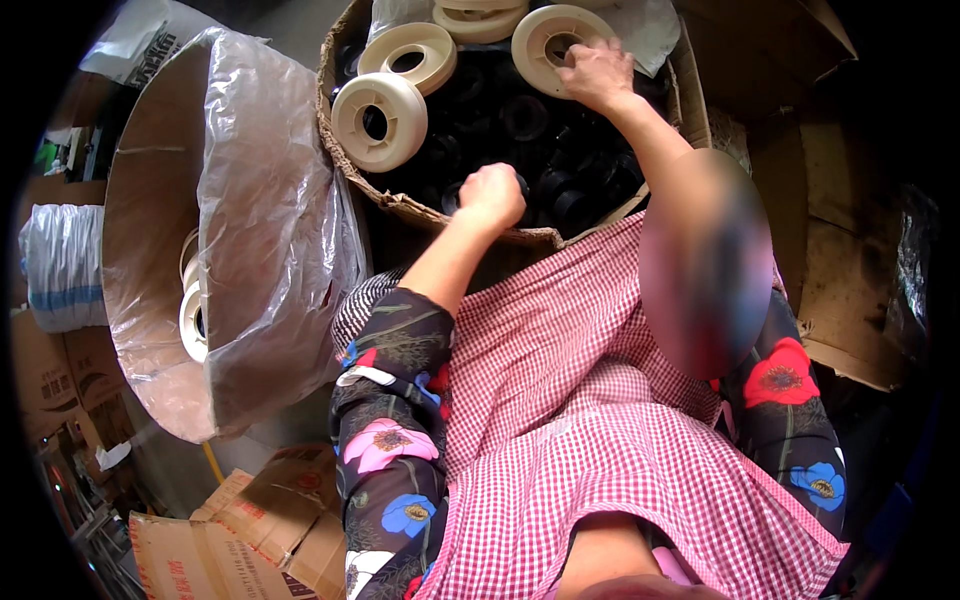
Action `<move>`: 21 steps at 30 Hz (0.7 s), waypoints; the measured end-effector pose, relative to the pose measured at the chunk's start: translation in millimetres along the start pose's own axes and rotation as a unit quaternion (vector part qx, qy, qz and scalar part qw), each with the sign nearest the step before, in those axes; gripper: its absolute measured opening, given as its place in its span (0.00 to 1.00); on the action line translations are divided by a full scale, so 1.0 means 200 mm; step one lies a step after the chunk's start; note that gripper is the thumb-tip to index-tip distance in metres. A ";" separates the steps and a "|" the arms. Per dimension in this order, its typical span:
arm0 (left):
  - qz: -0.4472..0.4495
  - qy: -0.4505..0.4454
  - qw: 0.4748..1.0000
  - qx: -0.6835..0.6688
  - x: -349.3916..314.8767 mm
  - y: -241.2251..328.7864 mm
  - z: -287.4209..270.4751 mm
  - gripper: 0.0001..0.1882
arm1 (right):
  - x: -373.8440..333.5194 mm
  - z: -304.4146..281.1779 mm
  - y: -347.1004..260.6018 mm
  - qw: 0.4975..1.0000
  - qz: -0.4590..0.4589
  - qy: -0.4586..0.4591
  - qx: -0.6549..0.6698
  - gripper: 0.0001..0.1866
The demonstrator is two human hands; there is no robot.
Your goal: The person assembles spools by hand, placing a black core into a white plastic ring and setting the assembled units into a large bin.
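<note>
My right hand (598, 75) grips a cream plastic ring (533, 62) at the far side of a cardboard box, its fingertips at the ring's centre hole. My left hand (493, 195) is closed in a fist over the box's near edge. A dark edge shows beside its fingers, but I cannot make out what it holds. Below both hands, several black round parts (522, 118) fill the box. Two more cream rings, a nearer one (400, 150) and a tilted one (440, 62), rest on the black parts at the left. Further cream rings (480, 22) lie stacked at the back.
The box's torn cardboard rim (400, 205) runs close to my left wrist. To the left stands a large plastic-lined carton (270, 200) with white rings (192, 320) inside. Flattened cardboard (240, 530) lies lower left, and more brown cardboard (840, 220) stands at the right.
</note>
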State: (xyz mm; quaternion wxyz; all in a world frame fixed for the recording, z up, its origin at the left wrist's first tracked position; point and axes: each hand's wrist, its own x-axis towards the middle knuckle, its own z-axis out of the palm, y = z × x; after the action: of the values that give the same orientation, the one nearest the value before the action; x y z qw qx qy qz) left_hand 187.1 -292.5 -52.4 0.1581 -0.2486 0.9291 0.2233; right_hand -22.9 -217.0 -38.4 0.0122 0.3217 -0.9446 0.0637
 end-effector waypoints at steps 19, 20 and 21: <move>0.153 0.226 0.773 -0.572 -0.08 -0.18 -0.44 0.08 | -0.05 -0.06 -0.14 0.995 -0.073 -0.021 -0.064 0.27; 0.153 0.245 0.767 -0.573 -0.08 -0.18 -0.44 0.08 | -0.05 -0.08 -0.17 0.998 -0.059 -0.017 -0.023 0.29; 0.139 0.229 0.768 -0.581 -0.09 -0.20 -0.46 0.12 | -0.04 -0.09 -0.20 0.996 -0.071 0.024 0.043 0.32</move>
State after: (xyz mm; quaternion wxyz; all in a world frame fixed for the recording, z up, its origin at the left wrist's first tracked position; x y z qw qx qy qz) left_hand 206.0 -362.2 19.2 -0.2665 -0.2053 0.6548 0.6768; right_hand 8.4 -241.1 -17.2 0.0251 0.3868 -0.9151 0.1110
